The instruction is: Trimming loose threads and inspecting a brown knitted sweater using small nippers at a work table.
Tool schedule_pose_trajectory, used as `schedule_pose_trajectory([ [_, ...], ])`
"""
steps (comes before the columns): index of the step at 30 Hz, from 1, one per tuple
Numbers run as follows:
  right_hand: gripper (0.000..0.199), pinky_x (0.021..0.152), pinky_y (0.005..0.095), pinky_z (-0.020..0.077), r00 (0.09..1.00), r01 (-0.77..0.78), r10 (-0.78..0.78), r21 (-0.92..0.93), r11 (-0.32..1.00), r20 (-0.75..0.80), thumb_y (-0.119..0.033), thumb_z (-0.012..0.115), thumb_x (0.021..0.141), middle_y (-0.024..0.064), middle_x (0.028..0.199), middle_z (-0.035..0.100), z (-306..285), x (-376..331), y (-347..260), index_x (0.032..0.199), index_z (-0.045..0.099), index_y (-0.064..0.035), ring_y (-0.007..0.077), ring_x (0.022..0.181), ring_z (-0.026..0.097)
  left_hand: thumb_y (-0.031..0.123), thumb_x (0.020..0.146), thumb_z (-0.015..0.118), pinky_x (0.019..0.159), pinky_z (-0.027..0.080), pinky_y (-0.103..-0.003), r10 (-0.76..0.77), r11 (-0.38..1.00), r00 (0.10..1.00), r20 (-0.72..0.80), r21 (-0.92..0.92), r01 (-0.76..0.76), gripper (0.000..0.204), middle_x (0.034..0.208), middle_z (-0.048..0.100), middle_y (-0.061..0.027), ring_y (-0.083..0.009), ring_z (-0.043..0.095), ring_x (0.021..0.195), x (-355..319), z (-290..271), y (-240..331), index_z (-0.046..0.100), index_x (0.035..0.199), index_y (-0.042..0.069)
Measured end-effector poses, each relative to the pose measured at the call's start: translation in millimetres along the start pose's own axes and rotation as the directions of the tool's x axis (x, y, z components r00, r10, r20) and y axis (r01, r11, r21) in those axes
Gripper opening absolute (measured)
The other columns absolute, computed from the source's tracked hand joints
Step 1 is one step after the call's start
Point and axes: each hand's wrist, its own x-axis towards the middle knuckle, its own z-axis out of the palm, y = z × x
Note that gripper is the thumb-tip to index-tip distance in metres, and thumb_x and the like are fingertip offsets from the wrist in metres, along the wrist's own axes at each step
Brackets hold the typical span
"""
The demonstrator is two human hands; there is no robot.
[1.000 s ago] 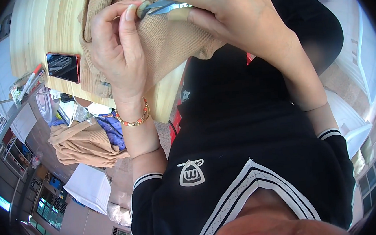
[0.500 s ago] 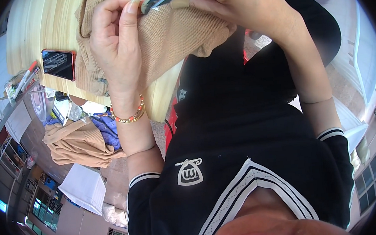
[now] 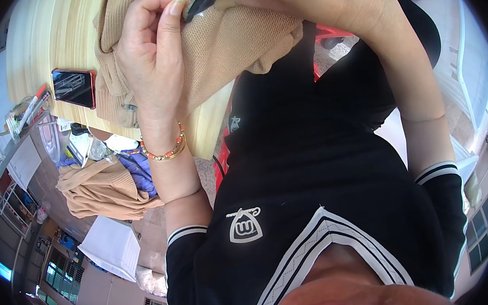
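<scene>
The wooden worktop (image 3: 27,57) holds a tan knit cloth (image 3: 222,54). Over the cloth are the right hand (image 3: 306,1) and the left hand (image 3: 151,59), whose grip is pressed together, on what I cannot tell. A phone (image 3: 74,88) lies near the cloth. The right grip pinches dark scissors (image 3: 201,8) close to the left hand.

Black shirt (image 3: 314,175) with striped white V-collar (image 3: 301,255).
White emblem (image 3: 245,227), white-banded sleeve cuffs (image 3: 186,232), orange-and-gold bracelet (image 3: 167,154), black trousers (image 3: 343,96).

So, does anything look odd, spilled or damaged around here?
Nothing clearly stands out as spilled or damaged. The knit garment on the wooden table is just bunched; to the person's left, tan knitwear and purple cloth lie heaped, rumpled rather than folded.
</scene>
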Motion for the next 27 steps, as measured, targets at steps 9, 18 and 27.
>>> schedule_pose_trajectory([
  [9, 0.017, 0.075, 0.0305, 0.0476, 0.998, 0.054, -0.056, -0.071, 0.996, -0.036, -0.015, 0.058, 0.076, 0.0055, 0.086, 0.055, 5.9, -6.6, 1.6, 0.085, 0.068, -0.0047, 0.0212, 0.084, 0.056, 0.007, 0.093, 0.058, 0.07, 0.043, -0.016, -0.057, 0.997, 0.997, -0.058, -0.047, 0.054, 0.009, 0.083, 0.061, 0.0008, -0.003, 0.054, 0.077, 0.5, 5.7, 3.5, 0.06, 0.098, 0.0],
  [18, 0.022, 0.073, 0.0328, 0.0449, 0.992, 0.033, -0.04, -0.065, 0.997, -0.118, -0.017, 0.059, 0.078, 0.0057, 0.084, 0.053, 12.8, -15.9, 0.6, 0.095, 0.066, -0.0043, 0.0213, 0.08, 0.055, 0.007, 0.094, 0.056, 0.073, 0.043, -0.017, -0.081, 0.988, 0.995, -0.057, -0.137, 0.073, 0.01, 0.086, 0.061, -0.0002, -0.0038, 0.054, 0.079, -1.1, 7.3, 4.2, 0.059, 0.1, 0.0],
  [27, 0.027, 0.067, 0.033, 0.0447, 0.995, -0.027, 0.025, -0.016, 1.0, -0.095, -0.022, 0.067, 0.076, 0.0051, 0.079, 0.048, 11.9, -15.8, 1.4, 0.099, 0.065, -0.0077, 0.021, 0.075, 0.055, 0.008, 0.094, 0.057, 0.074, 0.044, -0.017, -0.119, 0.981, 0.991, -0.054, -0.162, 0.109, 0.011, 0.086, 0.062, -0.0009, -0.0047, 0.055, 0.08, -2.0, 5.4, 2.9, 0.059, 0.101, 0.0],
])
